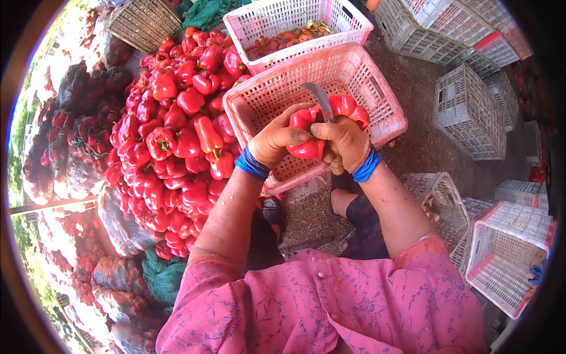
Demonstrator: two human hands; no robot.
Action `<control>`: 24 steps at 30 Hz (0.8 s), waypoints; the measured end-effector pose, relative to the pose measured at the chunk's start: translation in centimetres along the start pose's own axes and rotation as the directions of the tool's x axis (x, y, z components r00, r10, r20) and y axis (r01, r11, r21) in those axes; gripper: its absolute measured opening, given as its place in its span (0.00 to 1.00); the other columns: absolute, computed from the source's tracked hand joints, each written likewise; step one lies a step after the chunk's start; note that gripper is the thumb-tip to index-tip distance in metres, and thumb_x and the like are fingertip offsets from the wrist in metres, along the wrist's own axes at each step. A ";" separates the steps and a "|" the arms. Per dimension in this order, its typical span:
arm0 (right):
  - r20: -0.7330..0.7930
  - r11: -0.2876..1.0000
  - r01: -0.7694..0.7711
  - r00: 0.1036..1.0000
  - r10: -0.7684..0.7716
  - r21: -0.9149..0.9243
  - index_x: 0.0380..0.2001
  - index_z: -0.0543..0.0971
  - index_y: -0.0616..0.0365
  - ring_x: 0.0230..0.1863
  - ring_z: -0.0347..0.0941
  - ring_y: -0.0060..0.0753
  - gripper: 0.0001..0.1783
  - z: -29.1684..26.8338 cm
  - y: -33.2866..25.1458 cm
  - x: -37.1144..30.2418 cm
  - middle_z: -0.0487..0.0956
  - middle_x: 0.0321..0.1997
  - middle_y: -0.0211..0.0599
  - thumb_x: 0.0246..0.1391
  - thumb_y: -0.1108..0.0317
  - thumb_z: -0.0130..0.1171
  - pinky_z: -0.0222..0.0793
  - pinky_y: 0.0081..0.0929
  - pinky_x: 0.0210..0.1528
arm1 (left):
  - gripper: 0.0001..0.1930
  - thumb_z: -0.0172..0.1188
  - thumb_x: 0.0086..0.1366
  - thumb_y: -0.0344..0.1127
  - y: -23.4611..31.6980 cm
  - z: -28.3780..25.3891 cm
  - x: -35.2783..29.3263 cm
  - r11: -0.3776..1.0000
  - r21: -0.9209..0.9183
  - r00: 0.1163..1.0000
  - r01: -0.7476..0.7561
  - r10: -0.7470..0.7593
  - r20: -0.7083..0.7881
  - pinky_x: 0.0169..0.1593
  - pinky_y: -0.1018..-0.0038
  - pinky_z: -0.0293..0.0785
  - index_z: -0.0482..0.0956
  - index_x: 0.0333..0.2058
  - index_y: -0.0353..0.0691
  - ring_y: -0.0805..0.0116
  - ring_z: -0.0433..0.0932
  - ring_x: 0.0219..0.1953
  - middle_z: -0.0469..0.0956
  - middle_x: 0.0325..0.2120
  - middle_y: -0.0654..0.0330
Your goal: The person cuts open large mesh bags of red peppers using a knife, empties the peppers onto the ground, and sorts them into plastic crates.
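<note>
My left hand (276,140), in an orange-stained glove with a blue band at the wrist, grips a red bell pepper (303,120) with fingers wrapped round it. In my right hand (345,141), gloved and banded the same way, is a knife with a short curved blade (321,97) pointing up and away to the left. More red pepper flesh (350,107) shows beyond the right knuckles; whether it is one split pepper or two pieces I cannot tell. Both hands meet above the near right part of a pink plastic crate (386,112). The knife's handle is hidden in my grip.
A big heap of red bell peppers (190,127) lies left of the crate. Behind stands a white and pink crate (348,20) holding pepper scraps (292,38). Filled net sacks (88,141) line the far left. Stacked crates (470,112) and tipped crates (510,256) stand at right.
</note>
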State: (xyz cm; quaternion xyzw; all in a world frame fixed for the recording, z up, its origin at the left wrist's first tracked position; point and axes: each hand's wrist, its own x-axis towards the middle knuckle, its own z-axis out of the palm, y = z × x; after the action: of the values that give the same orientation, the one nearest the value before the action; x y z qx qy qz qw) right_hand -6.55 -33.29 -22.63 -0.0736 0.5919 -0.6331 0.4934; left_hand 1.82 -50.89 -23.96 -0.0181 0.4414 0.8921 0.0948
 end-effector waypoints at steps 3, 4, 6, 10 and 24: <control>-0.180 0.994 -0.007 0.983 0.027 0.112 0.26 0.78 0.54 0.07 0.65 0.26 0.18 1.6 -0.6 0.9 0.73 0.13 0.32 0.54 0.50 0.60 0.60 0.24 0.09 | 0.42 0.69 0.56 0.52 -1.5 0.0 0.4 0.998 0.006 0.969 -0.055 0.055 -0.241 0.55 0.65 0.74 0.64 0.62 0.33 0.62 0.77 0.50 0.75 0.51 0.53; -0.270 0.985 -0.018 0.961 0.066 0.174 0.27 0.78 0.54 0.07 0.66 0.26 0.18 1.9 -0.6 1.1 0.73 0.13 0.32 0.55 0.50 0.60 0.61 0.24 0.09 | 0.42 0.69 0.58 0.56 -2.1 0.4 0.6 0.995 0.057 0.923 -0.087 0.102 -0.370 0.52 0.66 0.76 0.65 0.61 0.32 0.63 0.78 0.48 0.76 0.50 0.54; -0.403 0.961 0.038 0.912 0.079 0.274 0.30 0.78 0.52 0.08 0.66 0.26 0.16 2.0 -0.3 1.8 0.73 0.15 0.30 0.55 0.50 0.62 0.64 0.24 0.11 | 0.44 0.76 0.51 0.49 -3.7 1.8 1.5 0.952 0.284 0.786 -0.116 0.262 -0.559 0.51 0.70 0.76 0.65 0.61 0.35 0.66 0.77 0.48 0.76 0.50 0.55; -0.277 0.949 0.125 0.960 -0.042 0.289 0.37 0.79 0.51 0.13 0.69 0.24 0.19 1.4 0.3 2.6 0.77 0.22 0.26 0.54 0.48 0.65 0.67 0.24 0.13 | 0.47 0.81 0.44 0.42 -4.0 2.7 2.2 0.922 0.373 0.757 -0.103 0.316 -0.572 0.52 0.72 0.76 0.65 0.60 0.36 0.68 0.76 0.47 0.76 0.49 0.55; -0.202 0.991 0.131 0.970 -0.135 -0.036 0.33 0.83 0.61 0.28 0.78 0.25 0.14 0.4 1.4 3.5 0.83 0.29 0.32 0.52 0.60 0.64 0.71 0.24 0.29 | 0.46 0.73 0.45 0.27 -4.7 2.1 1.9 0.618 0.781 0.764 0.091 0.460 -0.453 0.58 0.71 0.72 0.59 0.64 0.33 0.64 0.74 0.56 0.73 0.54 0.49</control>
State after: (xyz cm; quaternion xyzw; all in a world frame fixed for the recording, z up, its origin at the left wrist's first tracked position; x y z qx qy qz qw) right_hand -7.31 -35.79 -25.42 -0.0533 0.6403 -0.6622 0.3856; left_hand 0.93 -46.18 -26.58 -0.2167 0.7805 0.5657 -0.1547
